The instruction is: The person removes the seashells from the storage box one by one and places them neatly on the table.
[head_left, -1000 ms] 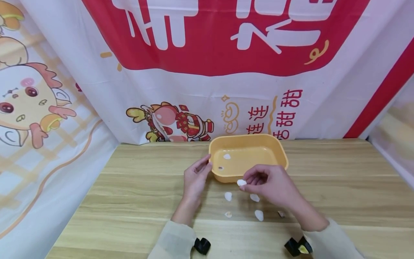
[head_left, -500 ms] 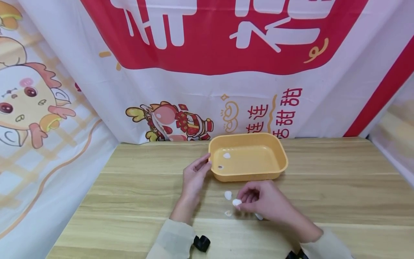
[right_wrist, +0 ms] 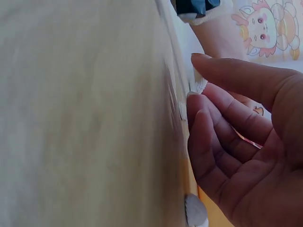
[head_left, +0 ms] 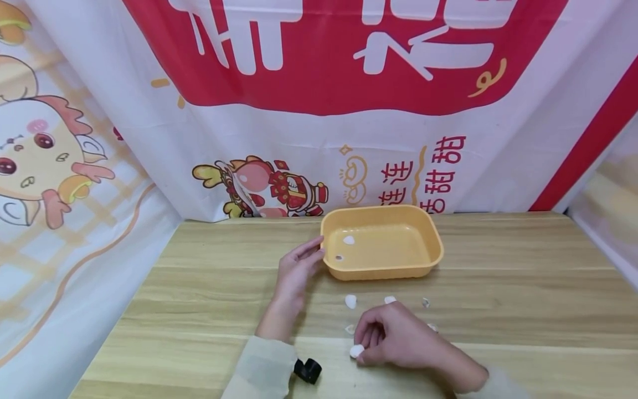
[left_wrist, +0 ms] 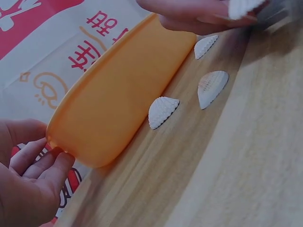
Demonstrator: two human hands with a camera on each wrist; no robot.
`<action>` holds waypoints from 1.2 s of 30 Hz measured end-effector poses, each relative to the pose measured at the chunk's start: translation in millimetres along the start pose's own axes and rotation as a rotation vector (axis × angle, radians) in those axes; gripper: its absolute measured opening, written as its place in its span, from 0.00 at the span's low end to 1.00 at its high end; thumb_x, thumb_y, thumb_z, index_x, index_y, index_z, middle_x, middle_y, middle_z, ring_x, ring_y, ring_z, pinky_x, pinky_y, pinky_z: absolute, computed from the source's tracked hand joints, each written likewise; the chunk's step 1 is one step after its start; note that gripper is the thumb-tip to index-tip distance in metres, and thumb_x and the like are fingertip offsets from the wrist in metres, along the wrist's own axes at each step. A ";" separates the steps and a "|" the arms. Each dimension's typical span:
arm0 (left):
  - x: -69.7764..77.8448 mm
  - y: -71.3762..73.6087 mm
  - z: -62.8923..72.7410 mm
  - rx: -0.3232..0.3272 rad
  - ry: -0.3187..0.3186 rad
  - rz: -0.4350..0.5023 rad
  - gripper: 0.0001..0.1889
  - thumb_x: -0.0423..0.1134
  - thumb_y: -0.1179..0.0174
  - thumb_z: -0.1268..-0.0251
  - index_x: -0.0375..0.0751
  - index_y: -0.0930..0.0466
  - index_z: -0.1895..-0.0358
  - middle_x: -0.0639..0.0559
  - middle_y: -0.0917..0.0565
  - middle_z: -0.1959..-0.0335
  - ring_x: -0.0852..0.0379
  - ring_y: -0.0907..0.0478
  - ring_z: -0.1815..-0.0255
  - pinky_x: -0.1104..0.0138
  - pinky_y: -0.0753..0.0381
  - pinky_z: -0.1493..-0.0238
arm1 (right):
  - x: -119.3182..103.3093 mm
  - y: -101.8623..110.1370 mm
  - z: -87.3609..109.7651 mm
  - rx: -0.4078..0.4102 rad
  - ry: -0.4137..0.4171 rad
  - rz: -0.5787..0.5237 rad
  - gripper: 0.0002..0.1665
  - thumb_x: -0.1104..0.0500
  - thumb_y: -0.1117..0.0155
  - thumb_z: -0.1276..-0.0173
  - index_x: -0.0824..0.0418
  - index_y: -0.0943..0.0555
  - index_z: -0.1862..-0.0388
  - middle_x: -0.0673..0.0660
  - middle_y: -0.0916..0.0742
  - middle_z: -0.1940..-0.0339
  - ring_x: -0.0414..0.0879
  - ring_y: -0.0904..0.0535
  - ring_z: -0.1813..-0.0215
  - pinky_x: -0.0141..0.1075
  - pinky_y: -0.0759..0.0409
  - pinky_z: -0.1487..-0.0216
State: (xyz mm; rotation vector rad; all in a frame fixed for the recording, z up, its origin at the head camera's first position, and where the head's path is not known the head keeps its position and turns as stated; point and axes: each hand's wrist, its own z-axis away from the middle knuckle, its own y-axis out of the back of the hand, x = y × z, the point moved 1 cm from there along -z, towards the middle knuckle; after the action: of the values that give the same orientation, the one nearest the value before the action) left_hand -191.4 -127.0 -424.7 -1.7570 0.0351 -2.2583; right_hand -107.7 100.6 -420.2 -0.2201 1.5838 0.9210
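A yellow plastic tub (head_left: 381,273) stands at the table's back, with a white shell (head_left: 349,240) and a small dark-spotted piece (head_left: 339,257) inside. My left hand (head_left: 294,274) touches its left end, fingers fairly straight along the outer wall near the rim. In the left wrist view those fingers (left_wrist: 42,165) stay outside the tub. Low over the table in front, my right hand (head_left: 399,338) pinches a white seashell (head_left: 356,351) between thumb and fingertips. More shells lie between: one white (head_left: 351,301), one pale (head_left: 350,329), and another white one (head_left: 390,300) partly behind the right hand.
Right of the hand lie two small shells, a greyish one (head_left: 426,302) and a partly hidden one (head_left: 432,327). A printed cloth (head_left: 279,127) hangs directly behind the tub. A black wrist device (head_left: 308,371) sits by the left sleeve. Wooden table (head_left: 523,288) extends to the right.
My right hand has moved from the tub's front wall toward the table's front, slightly left, with the seashell still pinched. The left hand stays at the tub's end.
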 end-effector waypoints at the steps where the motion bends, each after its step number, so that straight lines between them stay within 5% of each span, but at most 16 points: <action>1: 0.2 0.2 0.1 -0.001 0.002 0.002 0.21 0.30 0.31 0.29 0.43 0.14 0.35 0.44 0.16 0.29 0.49 0.17 0.30 0.55 0.17 0.24 | 0.2 -1.3 -0.2 -0.008 -0.001 -0.002 0.13 0.59 0.12 0.45 0.52 0.11 0.67 0.43 0.13 0.74 0.34 0.17 0.69 0.28 0.13 0.67; 36: 0.4 1.4 0.3 -0.018 0.002 0.007 0.20 0.31 0.32 0.28 0.44 0.14 0.34 0.45 0.18 0.26 0.49 0.18 0.28 0.60 0.16 0.26 | -0.5 -14.8 -4.9 0.009 -0.040 0.079 0.16 0.60 0.10 0.52 0.50 0.13 0.72 0.43 0.15 0.76 0.32 0.20 0.71 0.27 0.19 0.69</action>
State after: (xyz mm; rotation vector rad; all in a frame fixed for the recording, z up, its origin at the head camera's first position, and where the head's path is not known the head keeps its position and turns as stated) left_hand -190.9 -128.3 -424.5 -1.7615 0.0621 -2.2615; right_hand -102.3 87.4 -426.4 -0.1323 1.5685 0.9731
